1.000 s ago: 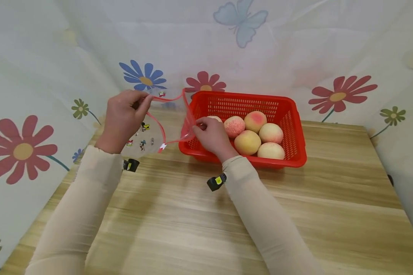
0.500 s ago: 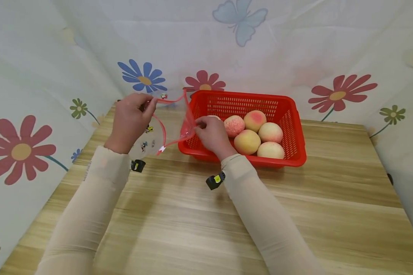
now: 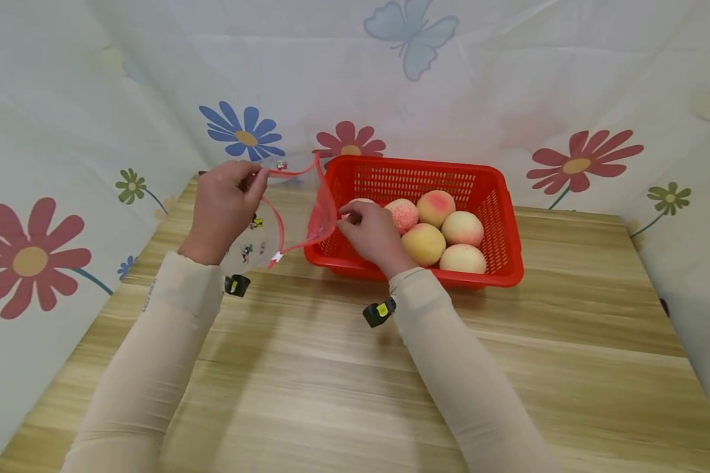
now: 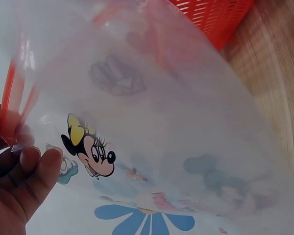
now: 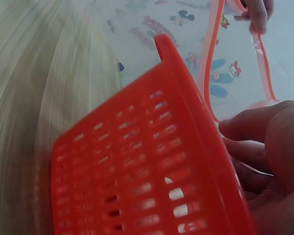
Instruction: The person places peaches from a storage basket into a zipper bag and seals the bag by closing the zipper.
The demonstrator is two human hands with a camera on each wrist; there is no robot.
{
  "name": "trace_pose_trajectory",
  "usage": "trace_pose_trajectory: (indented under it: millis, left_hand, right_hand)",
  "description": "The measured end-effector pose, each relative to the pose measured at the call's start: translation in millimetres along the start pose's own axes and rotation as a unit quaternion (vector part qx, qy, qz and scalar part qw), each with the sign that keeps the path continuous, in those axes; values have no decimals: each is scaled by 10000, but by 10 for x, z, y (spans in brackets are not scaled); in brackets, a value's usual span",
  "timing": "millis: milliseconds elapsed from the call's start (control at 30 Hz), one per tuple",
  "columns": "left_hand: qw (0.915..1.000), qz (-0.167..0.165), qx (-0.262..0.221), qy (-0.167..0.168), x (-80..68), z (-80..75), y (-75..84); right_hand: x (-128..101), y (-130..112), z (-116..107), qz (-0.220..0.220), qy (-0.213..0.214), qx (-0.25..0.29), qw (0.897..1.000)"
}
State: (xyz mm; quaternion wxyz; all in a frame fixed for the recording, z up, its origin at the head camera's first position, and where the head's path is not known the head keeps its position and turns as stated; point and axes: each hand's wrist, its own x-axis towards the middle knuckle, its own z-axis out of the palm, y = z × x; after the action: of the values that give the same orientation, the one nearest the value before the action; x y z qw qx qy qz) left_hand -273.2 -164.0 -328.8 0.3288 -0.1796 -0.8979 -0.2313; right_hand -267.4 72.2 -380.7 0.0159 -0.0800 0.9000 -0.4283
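Above the table's (image 3: 307, 368) left rear corner, a clear zip bag (image 3: 284, 210) with a red rim is held open. One side of its mouth is pinched by the left hand (image 3: 221, 210), the other by the right hand (image 3: 373, 233) at the red basket's (image 3: 505, 217) edge. Opening the bag seems the step in hand. Next, one hand probably must be freed so a peach (image 3: 425, 243) can be gripped.

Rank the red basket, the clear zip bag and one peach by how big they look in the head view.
1. red basket
2. clear zip bag, held nearer the camera, so unsure
3. peach
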Motion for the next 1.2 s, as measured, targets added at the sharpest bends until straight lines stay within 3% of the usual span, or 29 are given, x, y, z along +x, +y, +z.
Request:
trace_pose_trajectory:
  millis: [300, 533, 767, 1200]
  left_hand:
    - [9999, -114, -88, -12, 1, 19, 2]
    - [9998, -155, -104, -33, -3, 27, 4]
    - [10000, 2, -81, 39, 3, 46, -12]
    - [9998, 84, -104, 128, 12, 53, -13]
  right_hand:
    - [-54, 97, -181, 166, -45, -235, 9996]
    - [-112, 222, -330, 25, 71, -666, 9977]
    - [-139, 318, -453, 111, 30, -952, 9954]
    - [-148, 468, -656, 673, -253, -1757, 9818]
